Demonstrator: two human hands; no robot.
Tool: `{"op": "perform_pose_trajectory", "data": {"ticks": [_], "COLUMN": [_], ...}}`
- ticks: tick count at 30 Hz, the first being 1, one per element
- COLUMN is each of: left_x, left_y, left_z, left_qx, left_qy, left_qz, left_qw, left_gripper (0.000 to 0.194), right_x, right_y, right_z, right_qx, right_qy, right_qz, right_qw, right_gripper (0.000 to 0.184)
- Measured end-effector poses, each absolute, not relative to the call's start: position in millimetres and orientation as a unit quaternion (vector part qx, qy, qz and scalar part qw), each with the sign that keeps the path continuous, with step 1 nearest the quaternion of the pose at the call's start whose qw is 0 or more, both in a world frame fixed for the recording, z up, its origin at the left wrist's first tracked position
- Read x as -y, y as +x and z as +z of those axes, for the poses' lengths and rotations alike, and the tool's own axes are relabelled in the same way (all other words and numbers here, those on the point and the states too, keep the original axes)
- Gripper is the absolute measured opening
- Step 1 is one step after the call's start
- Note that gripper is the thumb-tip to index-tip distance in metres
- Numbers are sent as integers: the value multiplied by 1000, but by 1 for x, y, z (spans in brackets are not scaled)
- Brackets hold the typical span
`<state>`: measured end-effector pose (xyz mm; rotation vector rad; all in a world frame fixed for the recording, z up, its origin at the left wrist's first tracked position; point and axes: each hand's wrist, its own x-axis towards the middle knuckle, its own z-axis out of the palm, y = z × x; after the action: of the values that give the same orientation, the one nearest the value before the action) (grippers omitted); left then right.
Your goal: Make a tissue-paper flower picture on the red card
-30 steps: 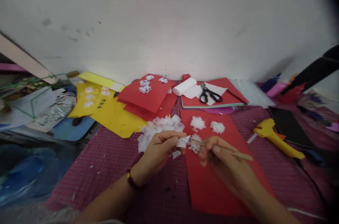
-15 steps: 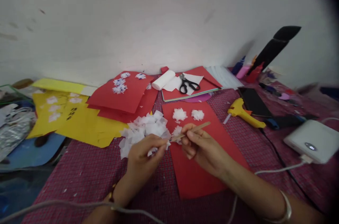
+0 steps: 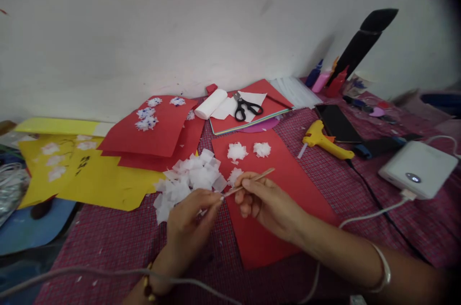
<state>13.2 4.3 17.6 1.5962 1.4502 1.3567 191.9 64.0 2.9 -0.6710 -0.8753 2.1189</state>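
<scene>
My right hand (image 3: 264, 201) grips a thin wooden stick (image 3: 264, 174) between thumb and fingers. It is over the red paper sheet (image 3: 288, 189), with the stick tilted down to the left. At the stick's lower end, my left hand (image 3: 192, 216) is closed in a pinch on a small piece of white paper, mostly hidden by the fingertips. Just behind that hand lies a loose pile of white paper squares (image 3: 194, 175). White ruffled paper tufts (image 3: 236, 151) sit on the red sheet; one is partly behind my right hand.
A yellow glue gun (image 3: 324, 141) and a white power bank (image 3: 419, 170) with cables lie at right. Black-handled scissors (image 3: 248, 107) and a white roll (image 3: 211, 104) lie at the back. Decorated red cards (image 3: 162, 132) and yellow cards (image 3: 104, 177) are at left. A cable (image 3: 108, 272) crosses in front.
The view has shifted slightly. Both hands stay together at the stick's lower end. The white bit that showed below my left fingertips is now mostly covered by them.
</scene>
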Motion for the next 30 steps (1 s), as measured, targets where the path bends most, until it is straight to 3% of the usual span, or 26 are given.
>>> {"op": "perform_pose_trajectory", "data": {"ticks": [3,5,8,11,14,16,19,21,25,30], "left_x": [-9,-9,-5,-4,-8,-11,-12,-11,-10,-17], "left_y": [15,18,22,20,16,14,13,14,16,13], "left_z": [12,9,6,2,1,1,5,7,8,2], "left_qx": [-527,-504,-516,-470,-503,-554,-594,-610,-623,-566], "left_qy": [419,399,603,771,763,703,594,553,531,356], "left_qz": [516,498,468,410,402,431,444,438,440,521], "left_qw": [529,582,388,129,48,118,310,360,369,531], "left_gripper": [14,16,8,31,52,50,24,9,20,21], "right_x": [-66,-66,-65,-67,-70,-72,-74,-74,-73,-71], "right_y": [199,200,195,189,188,189,191,191,192,200], "right_z": [10,11,5,-3,-7,-7,-7,-7,-5,5], "right_qx": [516,553,440,306,267,275,306,340,465,628], "right_qy": [-231,-236,-274,-290,-286,-283,-276,-272,-262,-214], "right_qz": [716,681,761,838,850,842,826,809,745,644], "right_qw": [410,419,391,345,352,368,386,395,399,380], "right_gripper": [12,12,20,23,23,23,22,21,21,17]}}
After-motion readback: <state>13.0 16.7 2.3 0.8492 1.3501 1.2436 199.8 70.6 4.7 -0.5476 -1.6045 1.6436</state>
